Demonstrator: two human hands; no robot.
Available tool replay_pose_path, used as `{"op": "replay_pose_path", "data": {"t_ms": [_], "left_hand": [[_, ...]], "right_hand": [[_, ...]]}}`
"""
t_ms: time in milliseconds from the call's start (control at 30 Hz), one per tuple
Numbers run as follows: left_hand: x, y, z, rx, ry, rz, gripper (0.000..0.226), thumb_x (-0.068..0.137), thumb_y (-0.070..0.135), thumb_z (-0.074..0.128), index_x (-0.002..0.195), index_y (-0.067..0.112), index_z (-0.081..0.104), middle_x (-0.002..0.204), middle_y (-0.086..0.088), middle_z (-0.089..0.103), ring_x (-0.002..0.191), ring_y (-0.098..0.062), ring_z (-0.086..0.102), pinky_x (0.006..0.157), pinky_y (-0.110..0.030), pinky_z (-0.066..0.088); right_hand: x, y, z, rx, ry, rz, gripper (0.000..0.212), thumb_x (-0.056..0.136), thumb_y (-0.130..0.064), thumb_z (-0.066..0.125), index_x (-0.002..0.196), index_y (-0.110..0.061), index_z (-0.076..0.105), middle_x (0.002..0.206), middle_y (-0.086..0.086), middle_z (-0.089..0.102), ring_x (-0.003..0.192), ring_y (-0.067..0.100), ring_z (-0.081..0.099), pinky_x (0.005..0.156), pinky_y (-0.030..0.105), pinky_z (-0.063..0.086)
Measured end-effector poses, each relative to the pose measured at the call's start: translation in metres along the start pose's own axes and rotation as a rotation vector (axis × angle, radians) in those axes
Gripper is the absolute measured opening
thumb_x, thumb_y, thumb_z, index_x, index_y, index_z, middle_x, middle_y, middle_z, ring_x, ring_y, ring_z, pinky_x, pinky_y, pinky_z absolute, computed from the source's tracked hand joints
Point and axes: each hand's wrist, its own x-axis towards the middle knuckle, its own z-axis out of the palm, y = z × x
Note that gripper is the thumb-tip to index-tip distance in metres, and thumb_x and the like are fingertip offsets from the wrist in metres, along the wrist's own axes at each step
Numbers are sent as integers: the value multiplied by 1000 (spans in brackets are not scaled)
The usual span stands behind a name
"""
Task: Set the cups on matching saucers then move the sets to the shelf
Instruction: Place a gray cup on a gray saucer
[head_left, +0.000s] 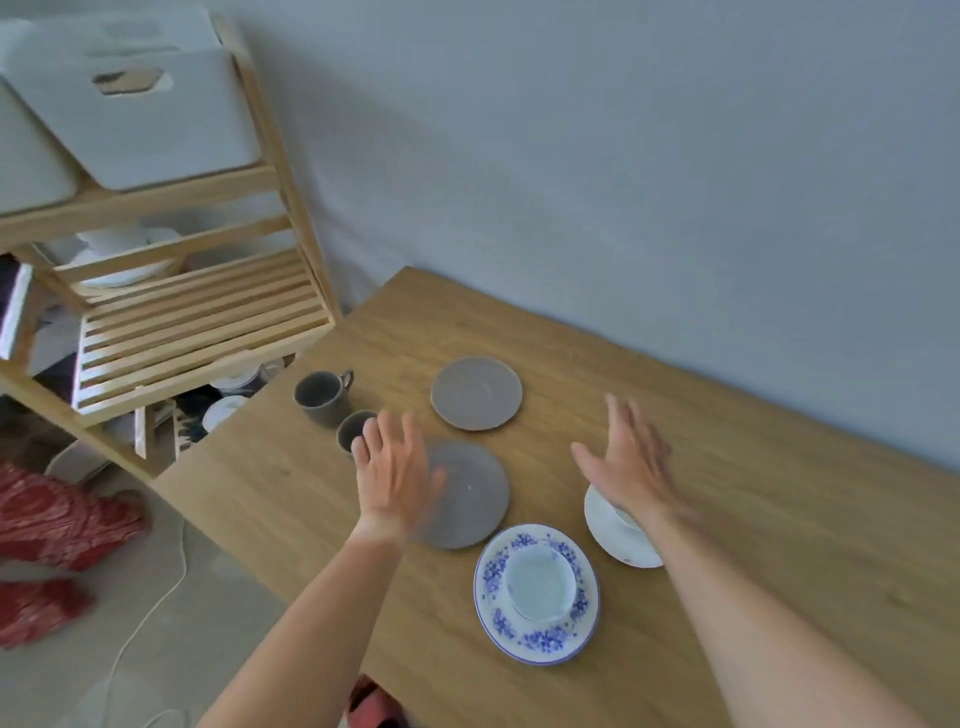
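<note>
Head view. Both hands were held flat above the wooden table (779, 519), fingers spread and holding nothing. The left hand (397, 475) hovered over the near grey saucer (478, 499) and partly hid the smaller grey cup (349, 432); whether it touched that cup could not be told. The larger grey cup (321, 396) stood just beyond, near the table edge, and the far grey saucer (476, 393) lay bare. The right hand (631, 462) hung above the white saucer (618, 535), whose white cup (626, 518) was mostly hidden by the wrist. A pale cup (540, 581) sat on the blue-patterned saucer (535, 595). The slatted wooden shelf (197, 322) stood beside the table.
</note>
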Motion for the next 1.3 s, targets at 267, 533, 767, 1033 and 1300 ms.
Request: {"op": "replay_pose_path", "data": {"t_ms": [267, 533, 767, 1033, 1300], "left_hand": [[34, -62, 4, -62, -86, -183, 89, 78, 52, 70, 143, 7, 28, 129, -15, 51, 117, -34, 52, 97, -44, 41], [51, -75, 15, -277, -155, -102, 76, 70, 53, 77, 126, 12, 45, 116, -11, 51, 103, -34, 59, 86, -44, 50], [45, -77, 20, -450, -105, 232, 75, 65, 52, 76, 127, 20, 49, 113, -6, 52, 95, -27, 59, 79, -42, 55], [45, -65, 29, -465, -196, 393, 77, 64, 50, 72, 132, 22, 50, 119, -3, 54, 106, -23, 57, 86, -37, 52], [56, -71, 27, -473, -219, 547, 81, 62, 50, 74, 134, 27, 45, 121, 0, 54, 108, -19, 56, 88, -35, 51]], "right_hand": [[-20, -86, 79, -178, -449, -112, 109, 67, -58, 76, 155, -27, 20, 149, 9, 27, 136, 34, 28, 112, 44, 29], [-21, -95, 103, -256, -408, -53, 117, 56, -70, 76, 152, -25, 25, 137, 9, 30, 128, 34, 35, 110, 44, 32], [-23, -107, 111, -250, -364, -36, 116, 61, -78, 67, 153, -23, 22, 135, 9, 33, 125, 34, 38, 106, 42, 33], [-21, -119, 119, -230, -311, -35, 120, 52, -82, 67, 149, -21, 29, 134, 6, 41, 124, 30, 43, 101, 42, 37], [-18, -120, 120, -203, -280, -40, 122, 48, -79, 72, 147, -23, 29, 136, 4, 44, 125, 28, 44, 103, 41, 38]]}}
